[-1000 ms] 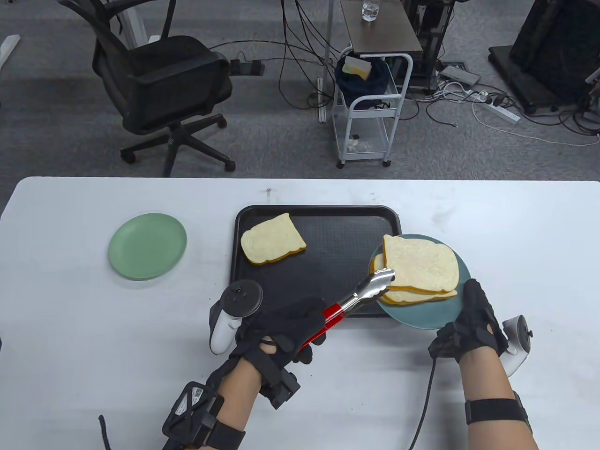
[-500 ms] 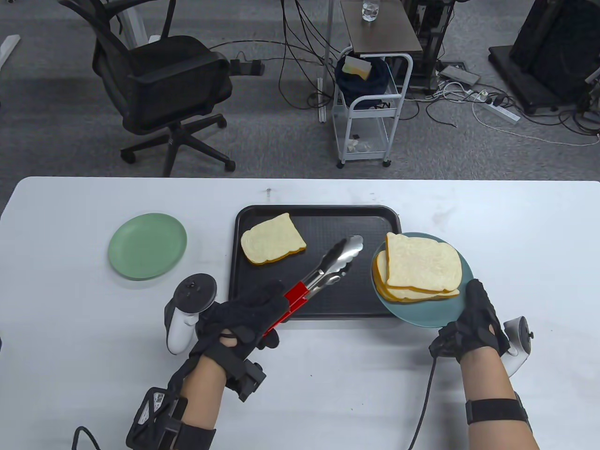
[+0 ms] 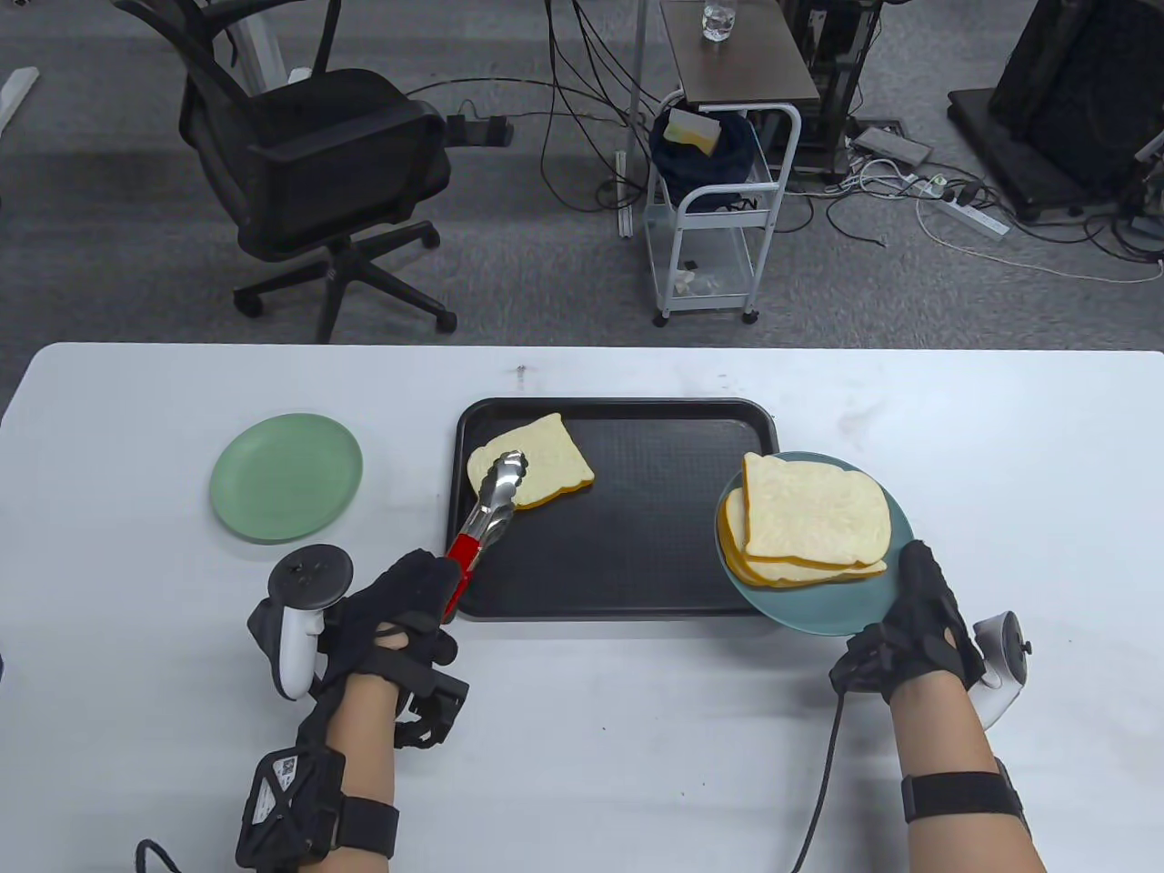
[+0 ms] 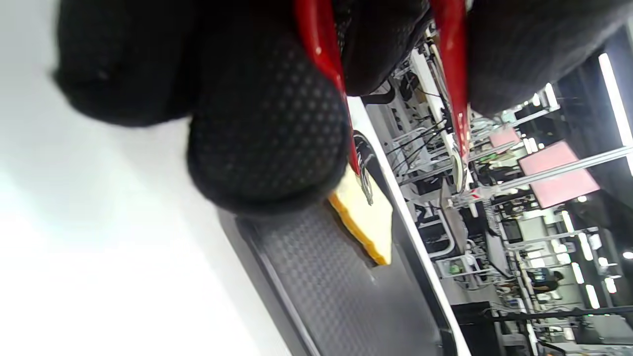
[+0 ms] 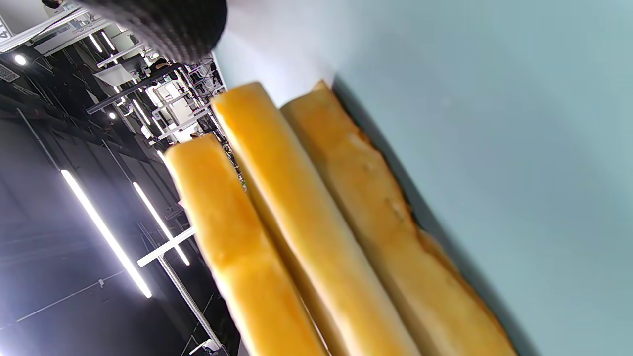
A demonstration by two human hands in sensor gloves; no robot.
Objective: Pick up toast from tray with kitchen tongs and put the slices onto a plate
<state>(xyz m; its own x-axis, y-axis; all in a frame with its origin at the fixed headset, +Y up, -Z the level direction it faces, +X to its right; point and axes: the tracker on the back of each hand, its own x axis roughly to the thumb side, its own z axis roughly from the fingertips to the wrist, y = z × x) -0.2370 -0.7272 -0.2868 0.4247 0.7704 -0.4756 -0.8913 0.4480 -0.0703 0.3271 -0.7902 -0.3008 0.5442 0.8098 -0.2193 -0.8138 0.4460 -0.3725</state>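
Observation:
One pale toast slice (image 3: 550, 450) lies at the far left of the black tray (image 3: 637, 536). My left hand (image 3: 400, 605) grips the red handles of the metal tongs (image 3: 491, 507), whose tips sit over that slice's near edge. In the left wrist view the tongs (image 4: 324, 59) stand spread, one tip on the toast slice (image 4: 368, 222), the other above it. My right hand (image 3: 918, 618) holds the blue plate (image 3: 818, 611) by its near rim, over the tray's right edge. Three slices (image 3: 814, 518) are stacked on it, their crusts (image 5: 296, 222) filling the right wrist view.
An empty green plate (image 3: 286, 477) sits on the white table left of the tray. A glove cable (image 3: 823, 773) trails from my right wrist to the near edge. Beyond the table's far edge are an office chair (image 3: 309, 173) and a white cart (image 3: 718, 209).
My left hand swung the tongs from the blue plate leftward across the tray to the remaining slice. The blue plate and my right hand barely moved.

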